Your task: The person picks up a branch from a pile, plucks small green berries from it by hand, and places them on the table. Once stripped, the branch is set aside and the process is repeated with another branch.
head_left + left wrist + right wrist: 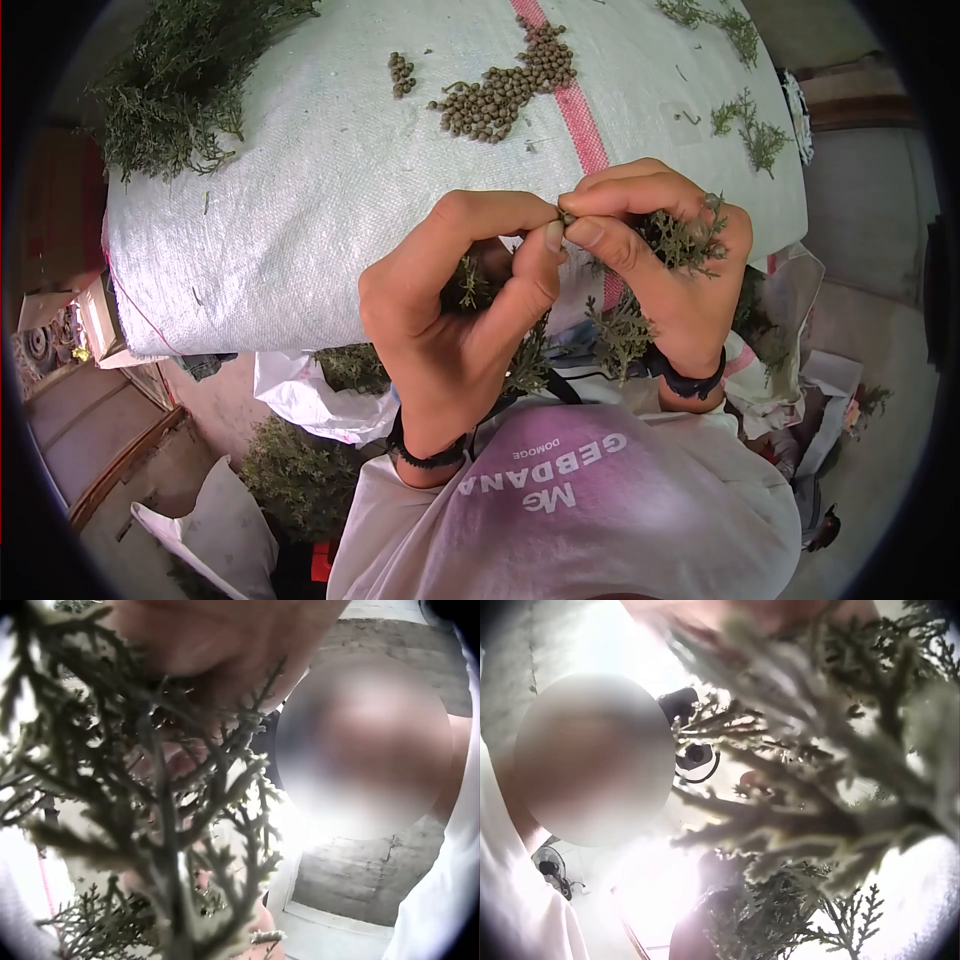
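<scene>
Over the near edge of the stuffed white sack [300, 240], my two hands meet fingertip to fingertip. Thumb and forefinger of the left hand [440, 290] pinch at a small greenish-brown round bit [567, 217]. The right hand [680, 260] pinches the same spot from the other side. Scaly green conifer sprigs [690, 238] show inside the right hand's curled fingers and behind the left hand's gap. Another leafy sprig [622, 335] hangs below the right wrist. Close foliage [169, 810] fills much of the left wrist view, and blurred twigs [840, 817] cover the right one.
Small round brown seeds [500, 100] lie heaped on the sack by its red stripe, with a smaller cluster [401, 75] to the left. A big conifer bunch [185, 85] lies far left; small sprigs [755, 135] lie right. White bags [205, 530] and more greenery [295, 475] stand below.
</scene>
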Demonstrator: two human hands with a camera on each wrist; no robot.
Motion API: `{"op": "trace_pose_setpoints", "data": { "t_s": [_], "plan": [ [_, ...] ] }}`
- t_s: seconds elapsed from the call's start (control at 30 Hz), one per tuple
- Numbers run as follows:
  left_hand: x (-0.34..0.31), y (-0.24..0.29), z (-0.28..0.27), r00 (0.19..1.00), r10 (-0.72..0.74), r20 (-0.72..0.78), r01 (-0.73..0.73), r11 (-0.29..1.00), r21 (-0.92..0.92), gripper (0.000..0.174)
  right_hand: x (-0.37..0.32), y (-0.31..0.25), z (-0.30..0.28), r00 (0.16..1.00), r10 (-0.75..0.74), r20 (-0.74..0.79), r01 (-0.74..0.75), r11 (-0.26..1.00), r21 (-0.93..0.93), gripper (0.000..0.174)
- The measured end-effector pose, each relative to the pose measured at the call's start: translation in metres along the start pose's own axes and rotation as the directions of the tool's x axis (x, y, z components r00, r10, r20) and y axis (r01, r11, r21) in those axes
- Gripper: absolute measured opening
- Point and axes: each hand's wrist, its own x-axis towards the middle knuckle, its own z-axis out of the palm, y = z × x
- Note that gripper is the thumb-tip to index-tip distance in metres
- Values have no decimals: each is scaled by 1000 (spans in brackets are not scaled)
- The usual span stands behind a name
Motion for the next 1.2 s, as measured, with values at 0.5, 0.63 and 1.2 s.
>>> {"op": "trace_pose_setpoints", "data": {
  "t_s": [0.5,0.63,1.2],
  "plan": [
    [4,-2,-10,967,-252,29,242,882,-405,15,8,-2,4,978,-48,201,63,996,-67,42],
    [12,-8,-13,970,-217,-113,120,825,-553,26,12,-12,6,988,146,48,-148,988,33,33],
    [17,-1,-25,909,-238,-342,-25,788,-615,61,16,-28,48,934,77,348,63,925,-374,24]
  ]
}}
